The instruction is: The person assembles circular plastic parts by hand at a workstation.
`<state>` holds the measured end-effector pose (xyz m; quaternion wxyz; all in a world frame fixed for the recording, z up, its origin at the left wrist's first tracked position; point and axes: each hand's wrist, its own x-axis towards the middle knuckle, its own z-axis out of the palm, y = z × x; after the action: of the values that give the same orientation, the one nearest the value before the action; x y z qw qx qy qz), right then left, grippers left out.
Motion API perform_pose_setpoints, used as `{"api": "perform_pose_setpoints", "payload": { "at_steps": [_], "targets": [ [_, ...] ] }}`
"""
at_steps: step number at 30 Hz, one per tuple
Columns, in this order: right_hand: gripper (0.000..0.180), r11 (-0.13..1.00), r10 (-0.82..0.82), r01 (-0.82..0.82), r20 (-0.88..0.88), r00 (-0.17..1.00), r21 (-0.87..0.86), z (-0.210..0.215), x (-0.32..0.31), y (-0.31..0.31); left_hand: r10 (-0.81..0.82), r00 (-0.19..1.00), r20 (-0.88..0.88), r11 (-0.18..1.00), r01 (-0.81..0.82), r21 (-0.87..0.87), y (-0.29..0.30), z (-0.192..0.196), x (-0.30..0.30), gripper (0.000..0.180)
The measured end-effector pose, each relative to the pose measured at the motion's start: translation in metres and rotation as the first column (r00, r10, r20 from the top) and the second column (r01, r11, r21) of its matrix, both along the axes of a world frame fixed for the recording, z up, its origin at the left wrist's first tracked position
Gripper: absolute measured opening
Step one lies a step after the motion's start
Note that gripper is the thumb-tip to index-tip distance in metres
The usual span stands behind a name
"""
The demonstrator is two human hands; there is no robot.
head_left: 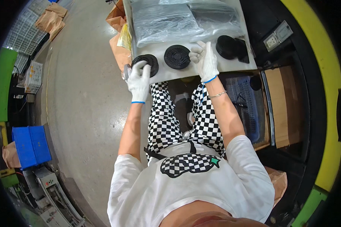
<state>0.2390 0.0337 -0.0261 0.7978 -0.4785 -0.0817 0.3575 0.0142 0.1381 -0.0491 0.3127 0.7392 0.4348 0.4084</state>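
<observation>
My left hand (pixel 139 83), in a white knit glove with a blue cuff, bends its fingers and thumb over a black round grille (pixel 152 64) at the table's near left corner. At least two such discs appear to overlap there, partly hidden by the fingers. In the middle lies another black round grille (pixel 177 57), flat on the white tabletop (pixel 155 48). Just right of it is my right hand (pixel 205 62), gloved alike, its palm turned inward and its fingers apart and partly curled; nothing shows in it. Farther right, black round parts (pixel 231 47) sit close together.
Clear plastic bags (pixel 170 24) cover the table's far part. Brown paper (pixel 119 49) hangs at its left side. Under the right side stands a blue crate (pixel 250 113) beside cardboard (pixel 278 106). A socket box (pixel 278 36) is at right; a blue bin (pixel 32 145) stands left.
</observation>
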Motion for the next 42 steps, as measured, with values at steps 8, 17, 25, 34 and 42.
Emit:
{"api": "perform_pose_setpoints", "payload": {
  "at_steps": [8, 17, 25, 34, 42],
  "targets": [
    [0.048, 0.926, 0.111, 0.065, -0.431, 0.895, 0.373, 0.033, -0.017, -0.025, -0.365, 0.791, 0.491, 0.550, 0.609, -0.571, -0.109, 0.042, 0.009, 0.029],
    [0.048, 0.881, 0.084, 0.092, -0.346, 0.935, 0.463, 0.071, -0.038, -0.058, -0.542, 0.736, 0.406, 0.513, 0.672, -0.533, -0.154, 0.075, 0.012, 0.037],
    [0.048, 0.874, 0.026, 0.189, -0.432, 0.901, 0.447, 0.060, -0.033, -0.079, -0.563, 0.628, 0.537, 0.370, 0.773, -0.516, -0.174, 0.077, 0.019, 0.032],
    [0.045, 0.851, 0.053, 0.187, -0.434, 0.899, 0.491, 0.059, -0.041, -0.083, -0.438, 0.691, 0.575, 0.544, 0.713, -0.443, -0.182, 0.063, 0.030, 0.020],
    [0.042, 0.849, 0.113, 0.186, -0.513, 0.851, 0.495, 0.053, -0.050, -0.085, -0.488, 0.800, 0.350, 0.863, 0.502, 0.057, -0.190, 0.061, 0.031, 0.017]
  ]
}}
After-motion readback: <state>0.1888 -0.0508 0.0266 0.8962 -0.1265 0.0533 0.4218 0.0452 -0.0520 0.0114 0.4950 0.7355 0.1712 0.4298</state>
